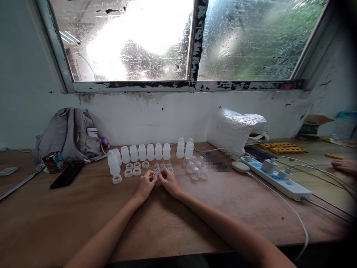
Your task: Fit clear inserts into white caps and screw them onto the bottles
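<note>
My left hand (147, 184) and my right hand (168, 181) meet over the table, fingertips pinched together on a small translucent round piece (157, 174). Fingers cover most of it, so I cannot tell whether it is a ring or a nipple. Just behind the hands stand several clear baby bottle nipples (169, 166). To the left lie several whitish bottle rings (136, 171), one of them (117, 179) nearer me. Frosted baby bottles (142, 152) without tops form a row at the back. Two bottles with domed tops (180, 148) stand right of it. Clear domed caps (195, 169) are grouped to the right.
A grey backpack (69, 134), small box (54, 162) and black phone (67, 175) occupy the left. On the right are a white power strip (276, 178) with cables, a round white puck (240, 166), a silvery bag (234, 128) and yellow strips (284, 148). Another person's hand (344, 165) rests far right.
</note>
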`<state>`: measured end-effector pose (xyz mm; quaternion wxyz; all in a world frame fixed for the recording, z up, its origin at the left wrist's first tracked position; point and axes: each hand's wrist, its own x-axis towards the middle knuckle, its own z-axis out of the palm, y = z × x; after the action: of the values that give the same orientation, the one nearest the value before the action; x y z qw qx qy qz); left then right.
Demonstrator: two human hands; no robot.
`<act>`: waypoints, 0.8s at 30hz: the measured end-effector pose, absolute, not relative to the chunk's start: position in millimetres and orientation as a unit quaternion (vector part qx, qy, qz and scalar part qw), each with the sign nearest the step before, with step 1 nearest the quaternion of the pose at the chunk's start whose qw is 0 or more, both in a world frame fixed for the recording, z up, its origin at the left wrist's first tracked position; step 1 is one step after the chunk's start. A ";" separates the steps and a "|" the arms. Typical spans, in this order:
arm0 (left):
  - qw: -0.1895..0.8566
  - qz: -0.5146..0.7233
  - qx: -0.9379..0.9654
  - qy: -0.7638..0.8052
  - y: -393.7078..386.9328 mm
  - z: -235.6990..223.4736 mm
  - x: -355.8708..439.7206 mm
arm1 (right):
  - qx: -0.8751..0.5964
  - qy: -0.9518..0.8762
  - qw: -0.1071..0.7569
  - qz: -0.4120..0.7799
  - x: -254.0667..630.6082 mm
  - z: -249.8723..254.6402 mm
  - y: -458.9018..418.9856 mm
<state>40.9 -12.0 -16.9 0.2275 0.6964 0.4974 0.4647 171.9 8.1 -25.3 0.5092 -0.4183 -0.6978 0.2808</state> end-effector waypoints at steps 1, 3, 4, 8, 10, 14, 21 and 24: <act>0.228 0.468 0.696 0.496 -11.6 -17.1 40.8 | -0.416 -0.697 0.511 0.282 171.8 -25.5 8.3; 0.223 0.472 0.696 0.494 -11.1 -16.8 40.7 | -0.411 -0.694 0.516 0.289 171.7 -25.9 8.7; 0.220 0.473 0.697 0.492 -11.1 -16.5 40.7 | -0.408 -0.692 0.517 0.294 171.8 -25.9 8.8; 0.221 0.476 0.697 0.489 -12.8 -14.9 41.3 | -0.408 -0.689 0.515 0.307 172.0 -25.3 9.3; 0.236 0.476 0.693 0.487 -13.7 -15.0 41.7 | -0.413 -0.691 0.510 0.302 171.9 -24.7 9.2; 0.257 0.466 0.692 0.488 -13.5 -16.7 42.2 | -0.424 -0.699 0.506 0.276 171.4 -23.8 8.7; 0.252 0.461 0.692 0.495 -11.6 -17.5 43.0 | -0.422 -0.711 0.499 0.260 172.5 -24.3 8.2; 0.259 0.458 0.688 0.500 -11.3 -17.5 42.7 | -0.423 -0.708 0.497 0.270 173.1 -25.3 8.3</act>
<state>42.7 -11.3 -17.5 0.2587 0.6884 0.4997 0.4578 173.1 8.3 -25.3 0.4967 -0.4228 -0.7084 0.2697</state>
